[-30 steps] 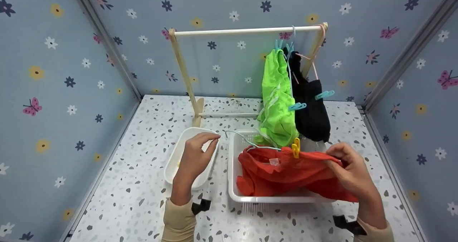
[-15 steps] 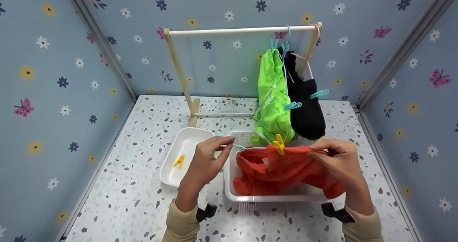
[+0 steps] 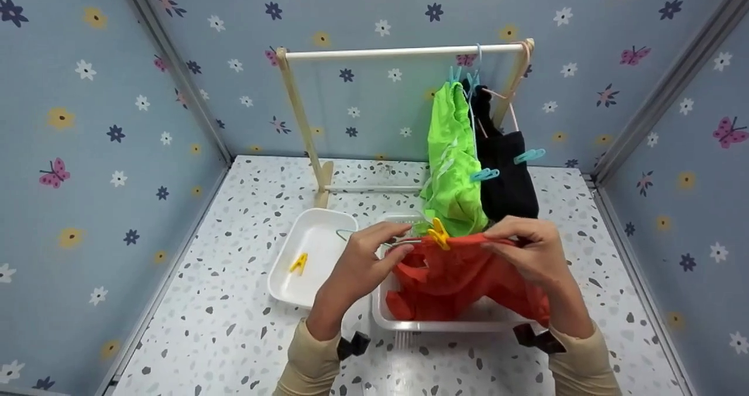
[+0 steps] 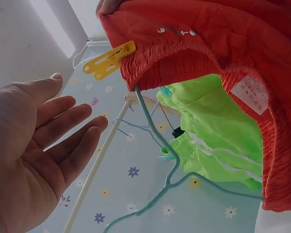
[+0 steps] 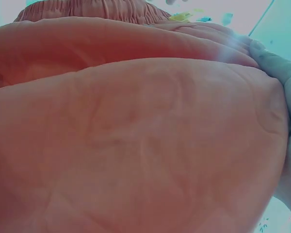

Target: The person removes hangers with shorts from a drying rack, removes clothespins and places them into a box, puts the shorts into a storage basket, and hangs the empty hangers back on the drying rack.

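Observation:
Red shorts [image 3: 450, 285] with an elastic waistband hang partly on a light blue clothes hanger [image 4: 167, 182]. A yellow clothespin [image 3: 438, 234] clips their waistband to one end of it. My right hand [image 3: 529, 250] pinches the red cloth to the right of that clothespin, and in the right wrist view the shorts [image 5: 136, 136] fill most of the picture. My left hand [image 4: 43, 150] holds nothing; its fingers are loosely spread, apart from the clothespin and the hanger. In the head view the left hand [image 3: 368, 264] overlaps the hanger's wire.
Beneath the shorts stands a white basket [image 3: 409, 326]. To its left, a white tray [image 3: 281, 279] holds a yellow clothespin [image 3: 299, 264]. Behind, a drying rack [image 3: 374, 52] carries bright green shorts [image 3: 453, 162] and a black garment [image 3: 509, 179], clipped with blue clothespins [image 3: 485, 175].
My left hand has moved right, toward the yellow clothespin on the waistband. My right hand has shifted left with the red shorts, hanger and clothespin.

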### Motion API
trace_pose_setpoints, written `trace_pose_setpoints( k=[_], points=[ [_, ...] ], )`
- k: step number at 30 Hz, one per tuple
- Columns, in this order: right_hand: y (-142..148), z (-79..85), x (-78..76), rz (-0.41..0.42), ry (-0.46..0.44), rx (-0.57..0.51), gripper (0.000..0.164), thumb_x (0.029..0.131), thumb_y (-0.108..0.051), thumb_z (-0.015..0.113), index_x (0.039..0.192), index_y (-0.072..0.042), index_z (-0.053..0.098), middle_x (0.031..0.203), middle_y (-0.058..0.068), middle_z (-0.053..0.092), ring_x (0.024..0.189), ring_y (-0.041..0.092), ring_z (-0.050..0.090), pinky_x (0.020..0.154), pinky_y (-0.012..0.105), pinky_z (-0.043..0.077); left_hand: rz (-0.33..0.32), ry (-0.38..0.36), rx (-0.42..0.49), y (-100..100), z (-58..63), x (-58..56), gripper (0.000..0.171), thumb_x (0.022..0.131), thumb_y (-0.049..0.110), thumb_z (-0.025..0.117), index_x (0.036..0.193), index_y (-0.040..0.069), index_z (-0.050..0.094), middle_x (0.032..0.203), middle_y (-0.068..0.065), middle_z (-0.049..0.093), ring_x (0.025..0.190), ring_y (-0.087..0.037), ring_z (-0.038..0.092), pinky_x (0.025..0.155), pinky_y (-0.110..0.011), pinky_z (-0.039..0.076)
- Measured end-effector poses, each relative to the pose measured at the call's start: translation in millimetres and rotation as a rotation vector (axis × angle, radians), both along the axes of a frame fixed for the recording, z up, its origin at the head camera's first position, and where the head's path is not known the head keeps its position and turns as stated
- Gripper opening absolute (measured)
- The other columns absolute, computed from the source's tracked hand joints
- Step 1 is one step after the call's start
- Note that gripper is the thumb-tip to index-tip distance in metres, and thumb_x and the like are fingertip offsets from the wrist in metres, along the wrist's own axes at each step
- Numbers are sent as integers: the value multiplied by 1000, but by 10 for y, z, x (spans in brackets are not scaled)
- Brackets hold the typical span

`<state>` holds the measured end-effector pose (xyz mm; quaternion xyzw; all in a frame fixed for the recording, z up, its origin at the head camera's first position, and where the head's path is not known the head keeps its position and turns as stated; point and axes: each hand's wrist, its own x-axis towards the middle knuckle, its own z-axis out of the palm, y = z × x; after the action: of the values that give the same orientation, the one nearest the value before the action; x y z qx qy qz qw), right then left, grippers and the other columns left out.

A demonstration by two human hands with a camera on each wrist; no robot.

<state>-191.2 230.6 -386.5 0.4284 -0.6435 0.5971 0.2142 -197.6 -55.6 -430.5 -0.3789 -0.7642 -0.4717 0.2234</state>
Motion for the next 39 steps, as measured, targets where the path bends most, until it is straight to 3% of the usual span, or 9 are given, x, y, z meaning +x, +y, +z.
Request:
trace_pose_setpoints(
  k=[4, 9, 18, 26, 39],
  points=[
    [-31, 3, -13, -39, 61, -1, 14, 70, 15, 79, 81, 8, 73, 74, 17, 62, 68, 17, 54, 58, 19, 42, -23, -20, -14, 75, 13, -53, 40, 92, 19, 70, 129, 7, 62, 121, -2, 64, 98, -19, 64, 83, -29, 52],
    [-65, 1, 1, -19, 75, 24, 15, 70, 13, 79, 82, 6, 75, 71, 13, 59, 63, 16, 49, 52, 22, 37, -59, -28, -16, 160, -1, -98, 41, 90, 19, 71, 127, 5, 63, 121, -6, 64, 98, -21, 65, 82, -32, 54],
    [-54, -30, 12, 30, 84, 39, 16, 71, 14, 78, 83, 5, 75, 72, 13, 60, 60, 14, 47, 49, 22, 35, -109, -99, 61, 254, -12, -98, 36, 88, 15, 73, 122, 6, 66, 101, -2, 68, 89, -13, 66, 71, -29, 55],
    [-33, 28, -7, 12, 38, 56, 23, 67, 23, 75, 83, 6, 74, 73, 14, 61, 61, 13, 47, 48, 22, 35, -122, -68, 158, 306, -34, -133, 27, 77, 4, 81, 101, -1, 70, 93, -10, 71, 79, -23, 67, 64, -35, 56],
    [-86, 71, 2, -1, 5, 66, 28, 66, 26, 73, 85, 6, 74, 73, 13, 61, 62, 14, 48, 49, 22, 36, -154, 115, 269, 256, -64, -149, 13, 80, -2, 78, 91, 1, 74, 87, -5, 72, 70, -11, 66, 58, -24, 52]
  ],
)
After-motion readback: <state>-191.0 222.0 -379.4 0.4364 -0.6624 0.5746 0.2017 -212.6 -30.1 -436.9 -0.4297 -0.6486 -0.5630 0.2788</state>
